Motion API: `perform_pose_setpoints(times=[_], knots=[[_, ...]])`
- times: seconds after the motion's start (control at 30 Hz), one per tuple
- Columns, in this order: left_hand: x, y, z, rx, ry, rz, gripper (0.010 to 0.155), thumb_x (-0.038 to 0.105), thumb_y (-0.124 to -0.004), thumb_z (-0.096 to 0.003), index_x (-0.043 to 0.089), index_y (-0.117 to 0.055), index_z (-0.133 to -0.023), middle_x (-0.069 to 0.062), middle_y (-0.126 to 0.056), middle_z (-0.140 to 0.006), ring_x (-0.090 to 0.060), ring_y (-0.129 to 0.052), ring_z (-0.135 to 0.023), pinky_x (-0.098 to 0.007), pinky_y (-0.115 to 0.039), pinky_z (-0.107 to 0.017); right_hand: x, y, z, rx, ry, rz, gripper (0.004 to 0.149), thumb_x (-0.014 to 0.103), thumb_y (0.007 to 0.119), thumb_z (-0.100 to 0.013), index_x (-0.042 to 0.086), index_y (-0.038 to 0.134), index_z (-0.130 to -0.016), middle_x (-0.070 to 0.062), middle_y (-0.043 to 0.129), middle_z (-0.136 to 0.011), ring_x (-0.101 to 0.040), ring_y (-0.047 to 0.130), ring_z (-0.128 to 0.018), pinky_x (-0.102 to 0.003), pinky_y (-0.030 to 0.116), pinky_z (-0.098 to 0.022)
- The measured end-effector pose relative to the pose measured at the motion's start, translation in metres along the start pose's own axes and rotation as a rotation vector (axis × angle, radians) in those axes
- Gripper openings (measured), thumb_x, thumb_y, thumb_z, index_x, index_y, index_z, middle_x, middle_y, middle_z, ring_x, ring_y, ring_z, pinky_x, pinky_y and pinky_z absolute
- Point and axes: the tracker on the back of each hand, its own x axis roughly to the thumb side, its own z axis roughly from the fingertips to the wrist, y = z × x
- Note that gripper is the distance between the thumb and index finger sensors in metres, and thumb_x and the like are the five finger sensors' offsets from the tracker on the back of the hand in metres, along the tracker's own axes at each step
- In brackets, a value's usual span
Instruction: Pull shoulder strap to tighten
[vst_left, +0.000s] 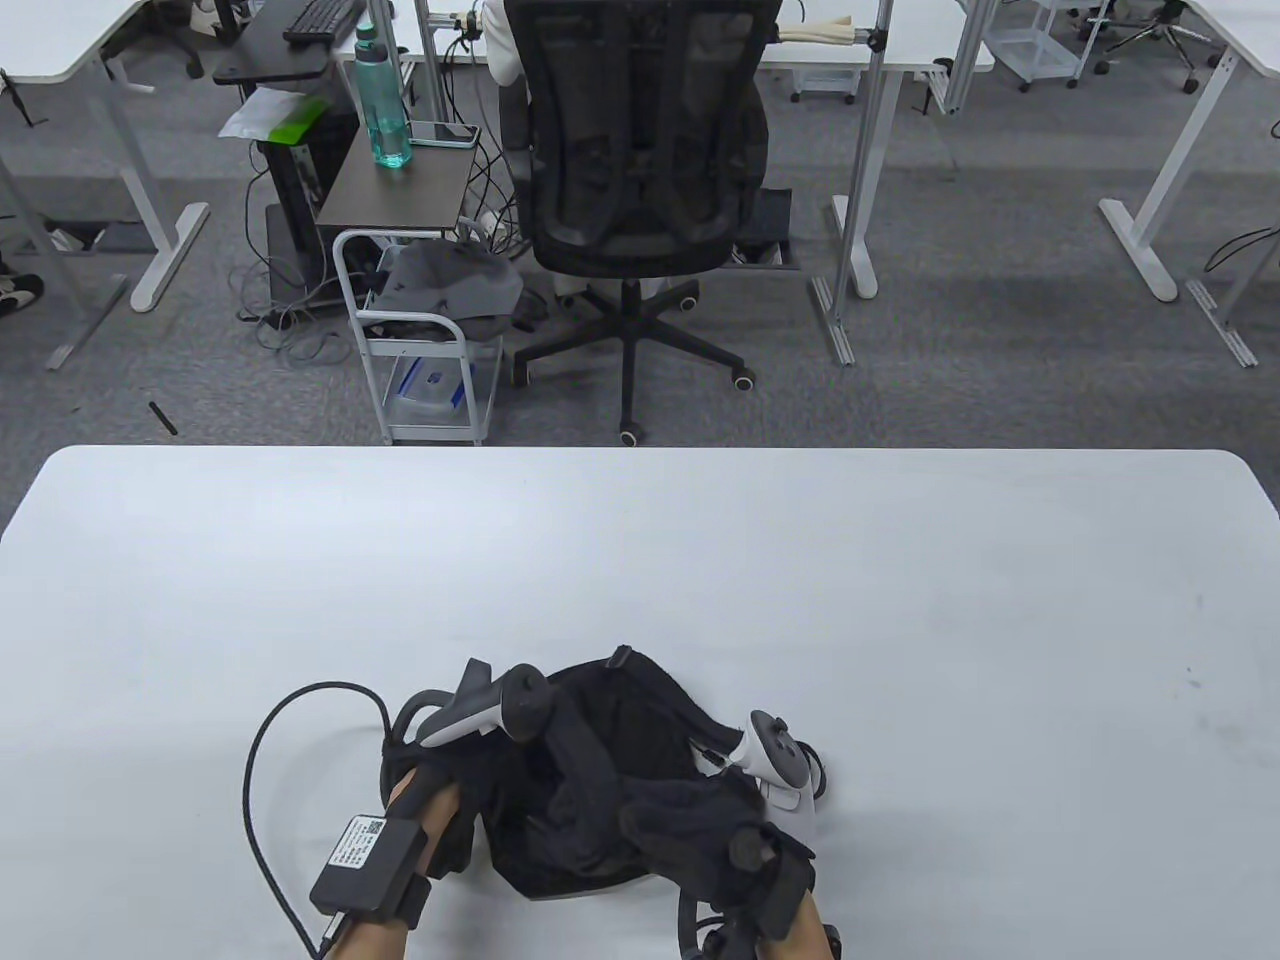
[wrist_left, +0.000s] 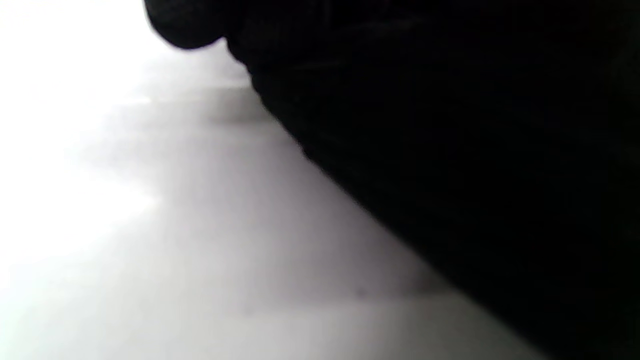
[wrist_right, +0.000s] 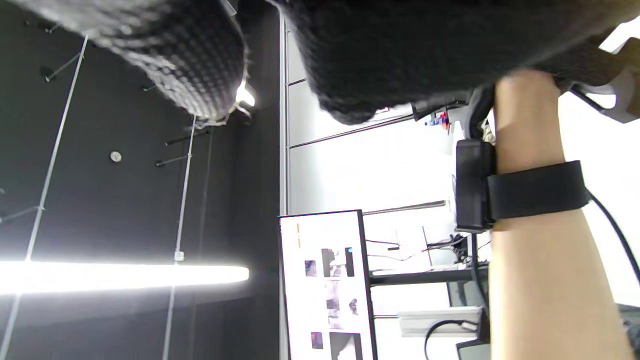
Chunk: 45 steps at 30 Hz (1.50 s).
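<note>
A crumpled black bag lies on the white table near its front edge. A padded shoulder strap runs diagonally across its top. My left hand is at the bag's left side, its fingers hidden in the dark fabric. My right hand lies on the bag's lower right part, fingers not distinct from the fabric. The left wrist view shows only the dark bag against the table. The right wrist view points upward past gloved fingers to my left forearm.
A black cable loops on the table left of my left wrist. Beyond the table's far edge stand an office chair and a white cart. A monitor shows in the right wrist view.
</note>
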Motion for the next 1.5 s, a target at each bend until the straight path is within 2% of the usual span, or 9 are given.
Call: perform_pose_setpoints(times=[0.03,0.07,0.23,0.4,0.63,0.83,0.97,1.17,1.5], knots=[[-0.001,0.002,-0.003,-0.019,0.004,0.004,0.108,0.064,-0.088,-0.0201,0.035,-0.025,-0.102,0.014,-0.070,-0.083,-0.008,-0.081,-0.062,-0.029,-0.076,-0.051,0.000,0.001,-0.001,0.007,0.008,0.002,0.067,0.049,0.080,-0.050,-0.009,0.079,-0.083,-0.032,0.057,-0.105,-0.064,0.049,-0.092,-0.073,0.044,-0.061],[-0.002,0.003,-0.007,-0.029,0.008,0.007,0.108,0.064,-0.089,-0.0200,0.035,-0.025,-0.102,0.014,-0.070,-0.083,-0.008,-0.081,-0.062,-0.030,-0.075,-0.051,0.000,0.001,0.000,0.007,0.024,0.011,0.066,0.048,0.080,-0.050,-0.010,0.078,-0.083,-0.034,0.058,-0.104,-0.065,0.047,-0.092,-0.076,0.041,-0.060],[-0.006,0.012,-0.022,-0.119,0.022,0.043,0.107,0.062,-0.091,-0.0203,0.036,-0.025,-0.100,0.014,-0.071,-0.081,-0.009,-0.081,-0.062,-0.030,-0.076,-0.051,-0.006,0.007,-0.005,0.062,0.117,0.072,0.071,0.049,0.079,-0.051,-0.017,0.078,-0.079,-0.038,0.082,-0.083,-0.056,0.089,-0.071,-0.068,0.065,-0.055],[-0.004,0.020,-0.036,-0.163,0.049,0.015,0.106,0.060,-0.092,-0.0216,0.037,-0.025,-0.099,0.015,-0.071,-0.080,-0.009,-0.082,-0.062,-0.030,-0.076,-0.051,-0.023,0.019,-0.015,0.169,0.316,0.305,0.072,0.048,0.076,-0.053,-0.019,0.079,-0.078,-0.041,0.083,-0.081,-0.055,0.095,-0.064,-0.064,0.071,-0.053],[-0.003,0.026,-0.049,-0.131,0.066,-0.025,0.105,0.058,-0.092,-0.0213,0.038,-0.025,-0.099,0.015,-0.072,-0.079,-0.009,-0.083,-0.060,-0.031,-0.076,-0.051,-0.052,0.025,-0.023,0.142,0.605,0.649,0.064,0.039,0.077,-0.051,-0.020,0.085,-0.074,-0.040,0.082,-0.084,-0.060,0.088,-0.069,-0.066,0.059,-0.058],[-0.006,0.026,-0.053,-0.055,0.036,-0.006,0.104,0.057,-0.092,-0.0213,0.036,-0.029,-0.101,0.013,-0.073,-0.081,-0.010,-0.083,-0.060,-0.031,-0.076,-0.051,-0.064,0.032,-0.027,0.112,0.737,0.889,0.068,0.038,0.077,-0.049,-0.023,0.083,-0.079,-0.038,0.064,-0.097,-0.064,0.063,-0.084,-0.071,0.037,-0.060],[-0.006,0.025,-0.048,0.040,0.011,-0.018,0.102,0.058,-0.091,-0.0210,0.034,-0.035,-0.103,0.012,-0.078,-0.082,-0.011,-0.087,-0.059,-0.031,-0.078,-0.050,-0.064,0.036,-0.027,0.123,0.728,0.871,0.076,0.041,0.076,-0.050,-0.026,0.070,-0.086,-0.040,0.047,-0.101,-0.067,0.047,-0.087,-0.073,0.031,-0.059],[-0.005,0.019,-0.036,0.163,-0.009,-0.034,0.097,0.058,-0.088,-0.0228,0.033,-0.044,-0.105,0.008,-0.081,-0.086,-0.013,-0.091,-0.062,-0.031,-0.081,-0.051,-0.038,0.027,-0.022,0.016,0.622,0.841,0.078,0.043,0.075,-0.051,-0.026,0.067,-0.088,-0.041,0.050,-0.100,-0.068,0.052,-0.085,-0.074,0.035,-0.058],[0.003,0.031,-0.002,0.414,0.051,-0.215,0.070,0.052,-0.087,-0.0275,0.031,-0.075,-0.093,0.009,-0.099,-0.078,-0.015,-0.104,-0.060,-0.034,-0.088,-0.044,0.020,-0.008,-0.006,-0.417,0.308,0.828,0.075,0.044,0.073,-0.052,-0.023,0.078,-0.083,-0.043,0.064,-0.095,-0.068,0.064,-0.081,-0.075,0.043,-0.057]])
